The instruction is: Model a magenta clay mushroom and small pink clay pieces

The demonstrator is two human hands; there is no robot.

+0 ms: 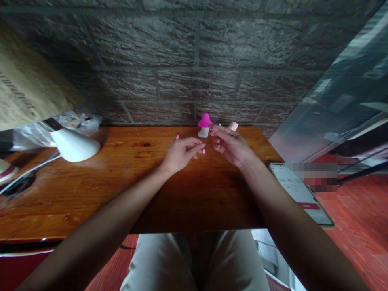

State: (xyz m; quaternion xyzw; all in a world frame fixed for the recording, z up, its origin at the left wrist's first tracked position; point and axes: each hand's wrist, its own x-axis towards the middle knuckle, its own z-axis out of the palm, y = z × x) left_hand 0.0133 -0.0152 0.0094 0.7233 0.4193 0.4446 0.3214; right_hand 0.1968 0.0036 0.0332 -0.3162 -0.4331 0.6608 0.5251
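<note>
My left hand (181, 153) is closed in a pinch over the table, with a small pink piece (203, 151) at its fingertips. To its right my right hand (230, 146) is also closed, thumb and fingers pressed together; whatever they may hold is too small to tell. Just beyond both hands stands a mushroom-shaped figure with a magenta cap (205, 120) and a whitish stem (203, 132). A pale pink piece (233, 126) shows behind my right hand. A thin pink item (178, 136) pokes up behind my left hand.
The wooden table (121, 178) backs onto a dark brick wall (172, 48). On the left are a white lamp-like object (75, 144), clear plastic wrap (80, 120) and a large brown paper-like object (30, 81). A phone (298, 194) lies at the right edge, beside a glass panel (330, 93).
</note>
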